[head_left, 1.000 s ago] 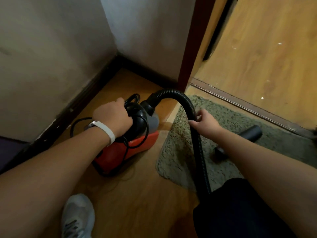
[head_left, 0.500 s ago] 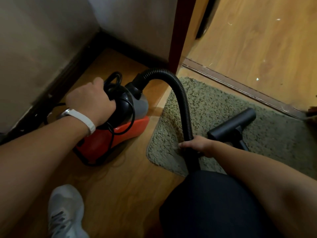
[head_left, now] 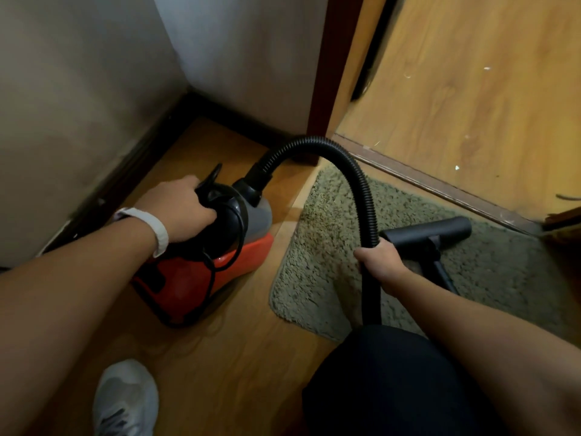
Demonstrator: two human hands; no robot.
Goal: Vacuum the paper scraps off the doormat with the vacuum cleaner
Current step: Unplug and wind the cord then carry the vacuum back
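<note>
A small red, grey and black vacuum cleaner [head_left: 201, 278] stands on the wooden floor left of a shaggy grey-green doormat [head_left: 314, 253]. My left hand [head_left: 182, 209] grips its black top handle. A ribbed black hose [head_left: 361, 190] arches from the vacuum over the mat. My right hand [head_left: 382, 262] grips the hose low down, just above the mat. The black T-shaped nozzle [head_left: 427, 236] lies on the mat right beside that hand. I see no paper scraps on the mat; small white scraps [head_left: 456, 167] lie on the floor past the threshold.
Walls with dark skirting [head_left: 151, 143] close the corner at left and behind. A dark red door frame [head_left: 323, 89] and a threshold strip [head_left: 440, 187] border the mat. My grey shoe [head_left: 125, 401] and dark-clad knee [head_left: 393, 382] are at the bottom. The black cord [head_left: 220, 262] loops over the vacuum.
My right hand slid down the hose from near the top of its arch to a low grip by the nozzle. The nozzle came into full view. My left hand stayed on the handle.
</note>
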